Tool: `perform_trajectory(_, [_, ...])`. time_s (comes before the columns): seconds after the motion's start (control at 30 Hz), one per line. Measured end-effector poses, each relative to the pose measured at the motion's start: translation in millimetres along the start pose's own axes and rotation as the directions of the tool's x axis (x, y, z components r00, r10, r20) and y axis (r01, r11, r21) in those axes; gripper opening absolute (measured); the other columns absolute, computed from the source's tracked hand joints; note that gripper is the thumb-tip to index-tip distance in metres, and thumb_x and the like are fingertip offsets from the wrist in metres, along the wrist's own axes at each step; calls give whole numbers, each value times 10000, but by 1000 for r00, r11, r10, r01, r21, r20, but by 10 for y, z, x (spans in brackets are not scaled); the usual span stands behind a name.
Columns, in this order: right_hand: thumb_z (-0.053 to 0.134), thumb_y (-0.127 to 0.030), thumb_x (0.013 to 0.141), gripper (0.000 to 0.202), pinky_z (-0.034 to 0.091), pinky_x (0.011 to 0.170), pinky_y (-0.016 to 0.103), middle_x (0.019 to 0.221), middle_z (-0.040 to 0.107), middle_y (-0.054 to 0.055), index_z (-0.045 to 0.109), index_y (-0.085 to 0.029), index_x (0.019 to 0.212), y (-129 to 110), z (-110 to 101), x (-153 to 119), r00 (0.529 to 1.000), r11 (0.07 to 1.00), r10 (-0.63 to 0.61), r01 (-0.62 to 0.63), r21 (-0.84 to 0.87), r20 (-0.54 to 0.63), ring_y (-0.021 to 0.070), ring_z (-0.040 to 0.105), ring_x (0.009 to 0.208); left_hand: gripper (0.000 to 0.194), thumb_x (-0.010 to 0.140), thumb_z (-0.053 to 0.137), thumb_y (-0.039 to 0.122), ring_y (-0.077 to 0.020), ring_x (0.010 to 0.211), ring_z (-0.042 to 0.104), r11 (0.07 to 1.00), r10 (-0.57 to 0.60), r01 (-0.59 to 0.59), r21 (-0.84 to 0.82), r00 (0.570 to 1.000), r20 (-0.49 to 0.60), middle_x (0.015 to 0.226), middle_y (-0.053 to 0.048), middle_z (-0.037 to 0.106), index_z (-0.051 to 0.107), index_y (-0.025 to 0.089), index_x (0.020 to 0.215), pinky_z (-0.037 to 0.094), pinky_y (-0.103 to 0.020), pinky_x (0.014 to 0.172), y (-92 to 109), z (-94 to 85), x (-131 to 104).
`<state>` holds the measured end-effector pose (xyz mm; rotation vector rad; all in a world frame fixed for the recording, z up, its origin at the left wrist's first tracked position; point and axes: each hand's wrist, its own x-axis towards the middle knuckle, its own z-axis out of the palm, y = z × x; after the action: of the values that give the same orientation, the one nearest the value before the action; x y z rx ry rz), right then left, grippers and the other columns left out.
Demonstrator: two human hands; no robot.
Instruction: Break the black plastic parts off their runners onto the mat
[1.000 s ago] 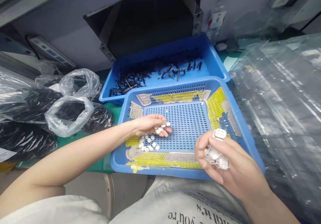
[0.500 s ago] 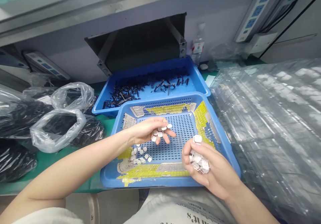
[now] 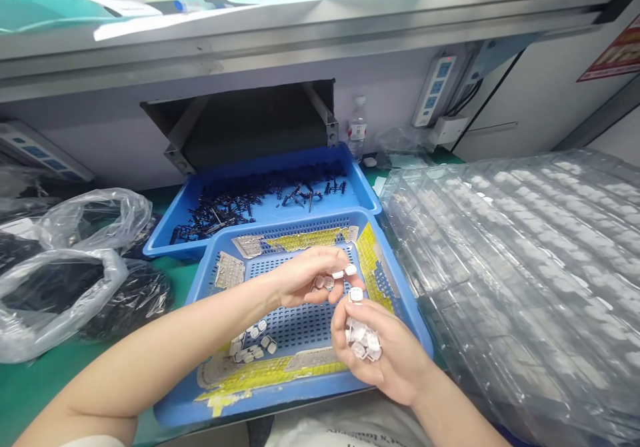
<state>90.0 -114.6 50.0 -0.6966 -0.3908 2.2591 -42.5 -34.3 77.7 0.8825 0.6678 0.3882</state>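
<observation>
My left hand [image 3: 320,278] is above the middle of a blue perforated basket [image 3: 413,330], curled around several small white square pieces [image 3: 324,281], with some between thumb and fingers. Close beside it on the right, my right hand [image 3: 370,343] cups a pile of similar white pieces [image 3: 364,340] and pinches one more [image 3: 355,294] between thumb and forefinger. More white pieces [image 3: 250,352] lie in the basket's lower left part. Yellow and grey tape lines the basket's inner walls.
Behind the basket, a blue tray [image 3: 367,197] holds black parts [image 3: 220,210]. Plastic bags [image 3: 60,293] of dark items stand left. Stacked clear plastic trays [image 3: 510,267] with white pieces fill the right. A bottle [image 3: 357,130] stands at the back, under a metal shelf edge [image 3: 250,47].
The view has shifted, showing more of the shelf and the right side. My hands have come closer together, each still holding white pieces.
</observation>
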Motion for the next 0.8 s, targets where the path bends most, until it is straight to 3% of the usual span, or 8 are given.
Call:
perform_trajectory(0.33, [694, -337, 656, 263, 251, 242, 70, 564, 501, 27, 552, -117, 682, -19, 45, -8, 999, 1000, 5, -4, 4, -53, 83, 454, 426, 169, 712, 544, 260, -91, 422, 544, 1000, -9, 9, -1, 999, -31, 732, -76, 630, 434, 135, 684, 179, -114, 240, -45, -93, 48])
perform_trajectory(0.53, [707, -322, 633, 257, 239, 241, 65, 558, 505, 29, 558, -116, 673, -42, 65, 0, 997, 997, 60, -57, 42, -55, 80, 453, 423, 209, 706, 566, 290, -25, 323, 423, 999, 18, -19, 26, 999, 29, 747, -75, 621, 426, 137, 678, 122, -120, 246, -35, -64, 1])
perform_trajectory(0.67, [711, -285, 597, 240, 216, 229, 69, 544, 501, 26, 568, -103, 662, -53, 65, 19, 987, 986, 147, -141, 93, -65, 73, 441, 404, 247, 715, 597, 325, -14, 324, 370, 987, 44, -59, 148, 993, 106, 690, -34, 594, 430, 144, 705, 163, -110, 257, -54, -27, -73])
perform_trajectory(0.8, [671, -262, 613, 206, 214, 224, 76, 547, 507, 33, 567, -91, 661, -50, 48, 29, 986, 984, 148, -140, 110, -74, 78, 450, 396, 239, 732, 604, 305, -16, 322, 355, 956, 86, -91, 279, 996, 32, 599, 1, 560, 426, 148, 712, 222, -107, 273, -76, -3, -116])
